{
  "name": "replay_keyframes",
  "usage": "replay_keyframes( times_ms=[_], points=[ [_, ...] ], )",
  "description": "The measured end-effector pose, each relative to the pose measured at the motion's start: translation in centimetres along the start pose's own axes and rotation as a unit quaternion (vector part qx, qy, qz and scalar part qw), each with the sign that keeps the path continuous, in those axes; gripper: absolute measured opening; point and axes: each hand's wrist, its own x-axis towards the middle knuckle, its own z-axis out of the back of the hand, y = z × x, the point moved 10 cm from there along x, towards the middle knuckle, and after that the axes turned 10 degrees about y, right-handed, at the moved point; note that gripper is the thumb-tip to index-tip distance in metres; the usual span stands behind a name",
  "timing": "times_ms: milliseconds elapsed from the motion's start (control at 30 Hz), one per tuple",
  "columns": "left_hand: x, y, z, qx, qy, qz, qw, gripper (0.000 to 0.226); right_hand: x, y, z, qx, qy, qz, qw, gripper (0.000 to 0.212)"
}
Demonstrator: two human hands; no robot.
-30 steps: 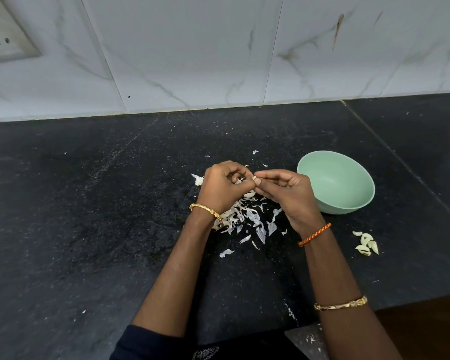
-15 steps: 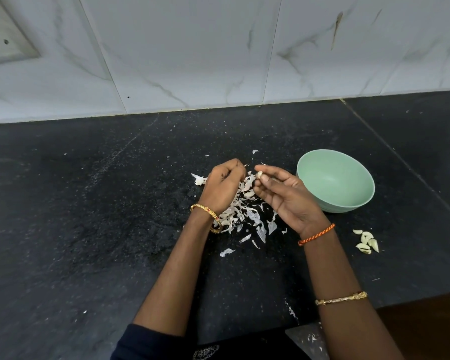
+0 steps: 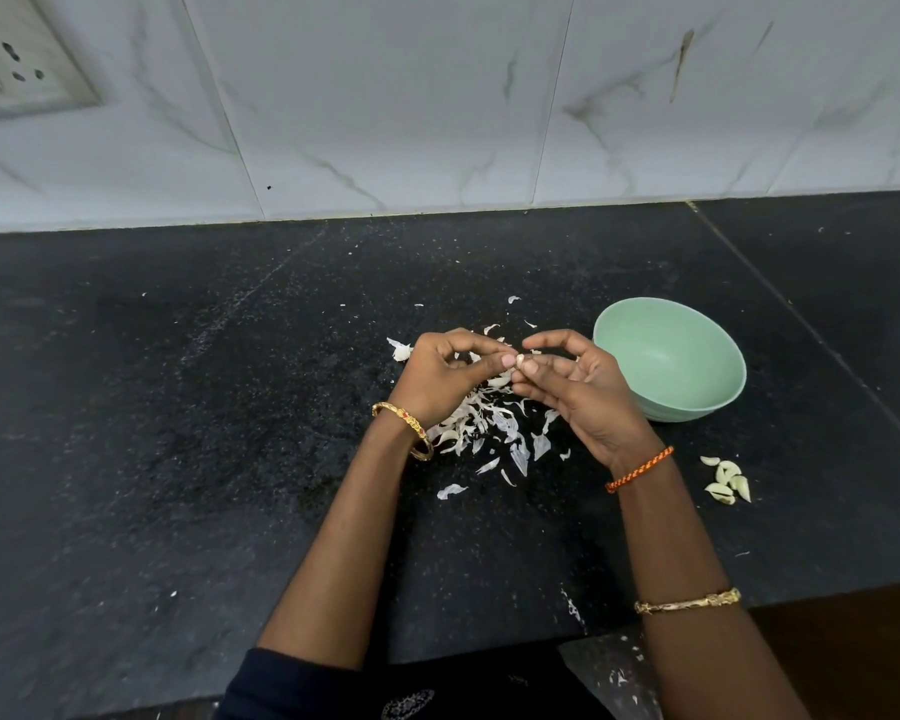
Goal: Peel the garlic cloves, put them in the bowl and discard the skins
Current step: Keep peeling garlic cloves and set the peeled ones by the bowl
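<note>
**Garlic clove held between both hands above the skins**

A small garlic clove (image 3: 519, 361) is pinched between the fingertips of both hands, which meet just above the counter. The left hand (image 3: 445, 376) is curled, with its thumb and forefinger closed on the clove from the left. The right hand (image 3: 580, 384) is turned palm up, its thumb and forefinger gripping the same clove from the right while the other fingers are loosely bent.

Directly beneath the hands, a loose pile of white garlic skins (image 3: 489, 428) is spread on the black counter (image 3: 178, 459), with a few stray flakes scattered farther out. A pale green bowl (image 3: 668, 358) is set just to the right of the right hand; nothing can be made out inside it. Nearer the front edge, to the right of the right wrist, a small cluster of peeled cloves (image 3: 727, 481) is lying on the counter, outside the bowl.

Behind the counter, a white marble-patterned wall (image 3: 437, 96) is seen, with a socket plate (image 3: 22, 70) at upper left.
</note>
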Motion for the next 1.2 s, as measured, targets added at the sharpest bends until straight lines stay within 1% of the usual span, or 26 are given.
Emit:
replay_keyframes(
  times_ms=[67, 133, 233, 300, 367, 433, 500, 533, 600, 700, 767, 800, 867, 933, 967, 1033, 1067, 1167, 1200],
  points=[
    [-0.3, 0.0, -0.1, 0.004, -0.010, 0.007, 1.000, 0.004, 0.0, -0.2, -0.2, 0.001, 0.015, -0.005, 1.000, 0.020],
    [-0.5, 0.2, -0.1, 0.015, -0.027, 0.029, 0.999, 0.006, -0.1, -0.5, -0.3, 0.013, 0.025, -0.013, 1.000, 0.020],
    [-0.9, 1.8, 0.0, -0.042, -0.053, 0.092, 0.994, 0.021, -0.3, -1.1, -0.4, 0.027, 0.036, -0.027, 0.999, 0.020],
    [-1.0, 2.1, 0.0, -0.049, -0.067, 0.091, 0.992, 0.032, -0.5, -1.7, -0.3, 0.047, 0.031, -0.040, 0.998, 0.019],
    [-1.2, 1.8, -0.4, -0.018, -0.070, 0.072, 0.995, 0.036, -0.8, -2.2, -0.1, 0.078, 0.028, -0.053, 0.995, 0.017],
    [-1.4, 1.6, -1.0, -0.005, -0.072, 0.070, 0.995, 0.030, -1.2, -2.5, 0.0, 0.096, 0.031, -0.066, 0.993, 0.013],
    [-1.7, 1.7, -1.9, -0.008, -0.064, 0.082, 0.995, 0.016, -1.8, -3.0, 0.3, 0.089, 0.027, -0.085, 0.992, 0.009],
    [-1.9, 1.7, -2.4, -0.011, -0.057, 0.089, 0.994, 0.010, -2.1, -3.3, 0.6, 0.074, 0.021, -0.100, 0.992, 0.008],
    [-2.1, 1.6, -3.5, -0.011, -0.046, 0.094, 0.994, 0.004, -3.0, -4.1, 1.4, 0.048, 0.008, -0.144, 0.988, 0.013],
    [-2.2, 1.8, -5.2, 0.000, -0.054, 0.107, 0.993, 0.008, -4.6, -5.1, 2.7, 0.011, -0.008, -0.189, 0.982, 0.022],
    [-2.2, 1.9, -7.1, 0.020, -0.048, 0.122, 0.991, 0.013, -6.2, -5.0, 4.9, -0.062, -0.038, -0.201, 0.977, 0.025],
    [-2.3, 2.1, -8.1, 0.032, -0.039, 0.132, 0.990, 0.015, -6.9, -4.6, 6.2, -0.110, -0.057, -0.196, 0.973, 0.026],
    [-2.5, 2.2, -10.6, 0.058, -0.023, 0.144, 0.988, 0.013, -8.7, -3.0, 9.4, -0.217, -0.110, -0.152, 0.958, 0.027],
    [-2.8, 1.9, -13.4, 0.085, -0.016, 0.137, 0.987, 0.006, -10.9, -0.8, 12.8, -0.306, -0.178, -0.095, 0.931, 0.022],
    [-2.9, 1.7, -14.7, 0.106, -0.013, 0.128, 0.986, 0.004, -11.9, 0.0, 14.5, -0.324, -0.212, -0.074, 0.919, 0.017],
    [-3.0, 1.4, -17.3, 0.152, -0.017, 0.124, 0.980, 0.010, -13.9, 0.8, 17.6, -0.334, -0.262, -0.059, 0.903, 0.007],
    [-3.0, 1.3, -18.3, 0.168, -0.024, 0.131, 0.977, 0.012, -14.6, 0.8, 18.8, -0.342, -0.273, -0.062, 0.897, 0.007],
    [-2.9, 1.6, -20.6, 0.184, -0.030, 0.154, 0.970, 0.008, -15.7, 0.1, 20.9, -0.368, -0.273, -0.082, 0.885, 0.011],
    [-2.8, 1.8, -21.4, 0.195, -0.021, 0.164, 0.967, 0.015, -15.8, -0.3, 21.3, -0.374, -0.271, -0.089, 0.883, 0.011]
  ],
)
